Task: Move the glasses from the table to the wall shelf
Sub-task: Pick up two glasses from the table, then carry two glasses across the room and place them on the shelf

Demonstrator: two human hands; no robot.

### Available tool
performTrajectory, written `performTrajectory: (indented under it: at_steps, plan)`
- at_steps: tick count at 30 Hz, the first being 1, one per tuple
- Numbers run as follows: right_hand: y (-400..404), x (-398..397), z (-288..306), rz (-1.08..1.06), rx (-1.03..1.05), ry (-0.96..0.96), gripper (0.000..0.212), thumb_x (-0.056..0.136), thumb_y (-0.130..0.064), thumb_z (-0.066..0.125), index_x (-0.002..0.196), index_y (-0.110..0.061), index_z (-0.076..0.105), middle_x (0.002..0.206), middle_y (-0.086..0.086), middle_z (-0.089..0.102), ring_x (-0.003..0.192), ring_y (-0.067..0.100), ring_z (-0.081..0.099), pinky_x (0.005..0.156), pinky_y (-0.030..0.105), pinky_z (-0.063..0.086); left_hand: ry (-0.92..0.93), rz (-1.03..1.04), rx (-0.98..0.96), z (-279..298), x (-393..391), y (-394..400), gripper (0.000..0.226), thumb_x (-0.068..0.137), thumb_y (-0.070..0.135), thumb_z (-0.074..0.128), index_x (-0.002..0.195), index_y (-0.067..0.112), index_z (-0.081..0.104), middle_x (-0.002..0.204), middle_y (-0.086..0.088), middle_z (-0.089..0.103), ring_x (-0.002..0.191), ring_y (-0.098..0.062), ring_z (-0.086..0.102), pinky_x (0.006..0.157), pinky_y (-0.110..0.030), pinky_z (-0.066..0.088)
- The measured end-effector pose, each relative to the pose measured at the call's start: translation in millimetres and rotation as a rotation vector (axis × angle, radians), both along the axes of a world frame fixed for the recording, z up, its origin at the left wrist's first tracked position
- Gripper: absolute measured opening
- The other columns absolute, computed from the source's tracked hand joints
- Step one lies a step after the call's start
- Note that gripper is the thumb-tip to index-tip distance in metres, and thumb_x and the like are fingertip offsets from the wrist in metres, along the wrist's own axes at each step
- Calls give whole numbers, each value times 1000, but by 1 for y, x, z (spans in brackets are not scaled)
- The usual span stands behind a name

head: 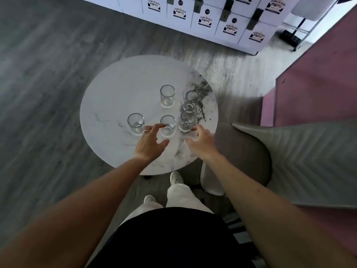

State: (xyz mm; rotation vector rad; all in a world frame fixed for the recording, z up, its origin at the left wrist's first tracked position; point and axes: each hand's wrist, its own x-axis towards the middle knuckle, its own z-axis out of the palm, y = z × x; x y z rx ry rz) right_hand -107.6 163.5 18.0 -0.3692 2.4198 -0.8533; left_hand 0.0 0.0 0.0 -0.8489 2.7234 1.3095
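Marble table [108, 97] holds five glasses [167, 96]; left hand [149, 141] and right hand [201, 141] open-gripped near its front edge.

Grey wood-grain floor [48, 74] runs under everything; a row of white lockers [212, 22] with black-and-white labels stands along the far side; a grey upholstered chair [243, 151] sits at right, beside a pale herringbone-patterned surface [313, 163]; a pink panel [318, 89] rises behind it; a black-framed rack [301, 28] stands beside the lockers.
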Motion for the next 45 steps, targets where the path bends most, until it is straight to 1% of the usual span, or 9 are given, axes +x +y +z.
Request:
performTrajectory:
  at_steps: [3,11,15,22,27,31,34,40,45]
  plan:
    - [-5,-18,2,58,80,35,52,91,-30,58,141,-28,43,131,8,42,98,18,48,76,26,41,-55,-9,-22,-4,-15,-2,49,84,30,70,130,34,52,133,-6,48,103,-26,64,91,-45,53]
    - [-11,-70,-27,301,204,46,51,91,-39,59,138,-23,52,139,8,43,120,27,54,102,42,48,-195,33,11,-29,-49,-2,27,85,31,69,112,25,69,132,-4,49,109,-26,62,98,-43,50]
    - [-13,-81,-38,435,156,217,36,94,-41,61,117,-13,65,129,10,51,114,26,54,93,38,51,-140,89,-34,-34,-49,0,19,84,32,72,98,19,72,124,-4,57,98,-25,65,89,-42,54]
    - [-14,-77,-42,790,51,358,30,92,-40,62,90,-10,68,129,17,54,116,34,55,83,47,57,-97,64,-155,-31,-6,6,16,84,27,74,93,13,70,121,-9,65,104,-32,65,83,-40,53]
    - [-35,-47,-40,1084,-39,387,33,90,-43,58,90,-12,69,119,16,59,107,31,57,85,41,54,-49,280,-166,-28,67,15,16,83,20,75,94,9,69,112,-12,68,96,-31,69,83,-34,52]
    - [-75,2,-31,1297,-87,370,37,87,-44,62,103,-11,70,118,10,61,107,26,58,85,38,55,-35,599,-173,-17,143,21,28,84,25,70,102,4,66,110,-11,68,96,-31,68,81,-37,54]
    - [-108,48,-17,1388,-152,351,35,84,-43,67,97,-11,69,117,9,63,109,25,60,87,35,54,-18,816,-166,-2,198,17,24,84,20,75,100,5,64,114,-8,66,100,-26,65,84,-33,50]
    - [-192,158,48,1458,-296,283,29,83,-42,72,80,-15,62,105,6,62,97,23,61,81,33,50,44,1072,-275,57,328,-10,15,80,20,79,85,12,68,122,-7,65,108,-25,65,96,-40,52]
    - [-258,254,127,1439,-463,302,27,82,-38,76,74,-24,53,95,2,56,85,24,58,75,32,46,90,1174,-411,141,428,-37,23,75,48,68,78,26,67,104,-2,71,95,-23,67,87,-42,56]
